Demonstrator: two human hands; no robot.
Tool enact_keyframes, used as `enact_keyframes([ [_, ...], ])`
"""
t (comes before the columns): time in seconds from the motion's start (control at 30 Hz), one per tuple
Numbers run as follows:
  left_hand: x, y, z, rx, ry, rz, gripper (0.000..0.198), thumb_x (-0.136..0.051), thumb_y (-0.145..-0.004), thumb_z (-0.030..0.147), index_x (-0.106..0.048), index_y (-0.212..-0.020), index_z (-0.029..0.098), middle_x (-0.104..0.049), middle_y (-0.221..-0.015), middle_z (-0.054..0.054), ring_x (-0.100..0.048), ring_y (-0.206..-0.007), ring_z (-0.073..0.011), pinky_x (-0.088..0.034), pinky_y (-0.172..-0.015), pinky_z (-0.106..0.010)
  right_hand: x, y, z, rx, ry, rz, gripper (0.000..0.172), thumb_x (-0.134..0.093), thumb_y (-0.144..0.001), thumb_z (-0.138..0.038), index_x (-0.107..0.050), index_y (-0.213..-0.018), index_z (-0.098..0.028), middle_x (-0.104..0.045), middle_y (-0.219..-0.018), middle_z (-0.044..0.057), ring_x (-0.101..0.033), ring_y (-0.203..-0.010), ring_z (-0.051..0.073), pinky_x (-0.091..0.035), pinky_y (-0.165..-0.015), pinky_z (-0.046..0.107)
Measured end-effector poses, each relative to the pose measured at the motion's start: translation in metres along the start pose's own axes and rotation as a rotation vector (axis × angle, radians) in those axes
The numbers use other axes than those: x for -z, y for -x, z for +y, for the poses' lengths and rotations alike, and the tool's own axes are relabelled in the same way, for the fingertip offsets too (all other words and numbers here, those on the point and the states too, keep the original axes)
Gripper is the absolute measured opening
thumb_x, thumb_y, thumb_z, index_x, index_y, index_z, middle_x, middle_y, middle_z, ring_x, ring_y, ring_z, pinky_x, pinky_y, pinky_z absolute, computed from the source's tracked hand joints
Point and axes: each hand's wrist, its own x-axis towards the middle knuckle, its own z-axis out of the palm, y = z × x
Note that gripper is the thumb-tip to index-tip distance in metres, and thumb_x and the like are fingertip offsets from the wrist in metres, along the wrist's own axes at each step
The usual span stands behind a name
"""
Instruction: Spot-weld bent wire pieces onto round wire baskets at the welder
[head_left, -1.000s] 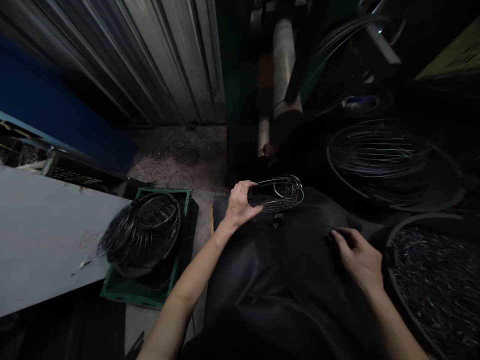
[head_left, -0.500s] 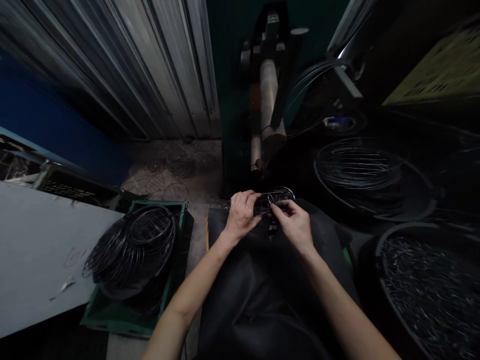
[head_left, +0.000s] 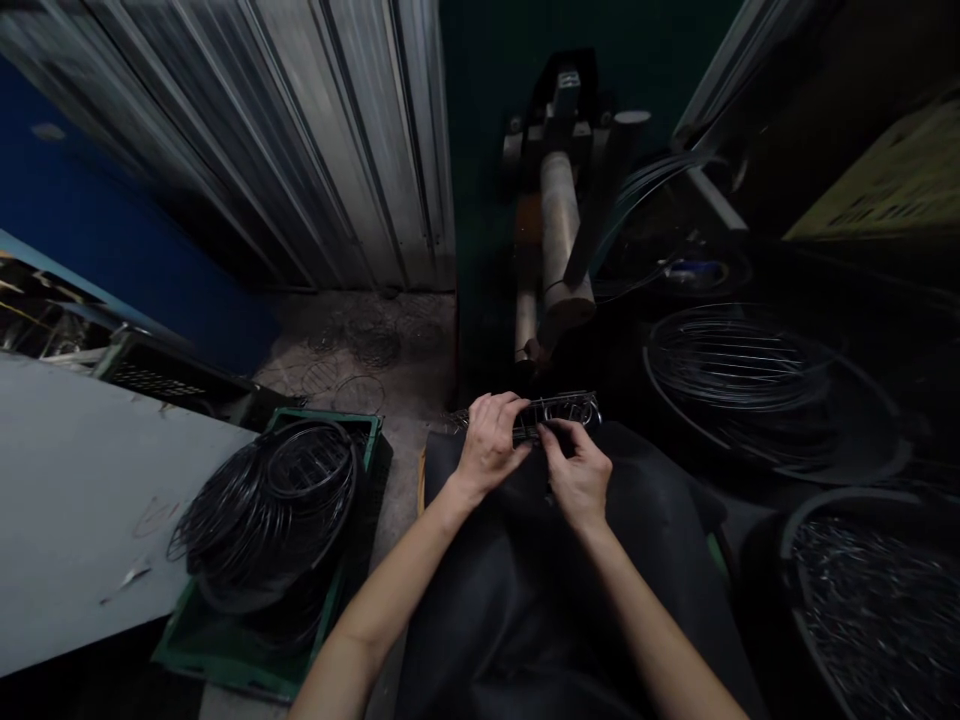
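Over my lap, on the dark apron [head_left: 517, 590], I hold a small frame of bent metal wire [head_left: 574, 408] with bars and loops. My left hand [head_left: 491, 440] is closed round its left end, fingers on top and thumb underneath. At its near side, my right hand [head_left: 577, 470] pinches with thumb and fingertips near the frame's middle. Whether a separate small piece sits in that pinch is hidden. The right end of the wire frame sticks out past my right fingers.
Left, a green crate [head_left: 330, 625] holds round wire racks [head_left: 277, 500] beside a pale board [head_left: 97, 500]. Ahead, a machine [head_left: 562, 220] with thick metal bars juts toward me. Right stand a tub of wire rings [head_left: 735, 360] and a tub of small metal pieces [head_left: 877, 600].
The wire frame has tilted, so I see it more edge-on. My right fingers have shifted slightly left along it. The whole view has moved a little.
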Motion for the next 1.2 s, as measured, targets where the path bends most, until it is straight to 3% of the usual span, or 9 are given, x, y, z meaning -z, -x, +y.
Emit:
enact_keyframes([
  [0.5,-0.007,-0.023,-0.017,-0.061,0.001,0.088,0.047,-0.062,-0.078,0.023,-0.043,-0.121,0.018,-0.059,-0.112,-0.010,-0.056,-0.107,-0.0232,-0.040,-0.101,-0.046,-0.016,-0.025,0.014,0.167,-0.033,0.081,0.025,-0.056,-0.088,-0.041,-0.065,-0.091,-0.018,-0.066,-0.087,0.005,-0.062,-0.081,0.017,-0.048,-0.078,0.030],
  [1.2,-0.016,-0.040,-0.030,-0.084,0.017,0.130,0.045,-0.062,-0.077,0.027,-0.045,-0.118,0.019,-0.060,-0.112,-0.010,-0.057,-0.107,-0.0227,-0.041,-0.101,-0.044,-0.023,-0.044,0.016,0.181,-0.012,0.104,0.025,-0.057,-0.087,-0.041,-0.065,-0.091,-0.017,-0.066,-0.087,0.005,-0.061,-0.081,0.017,-0.048,-0.078,0.030],
])
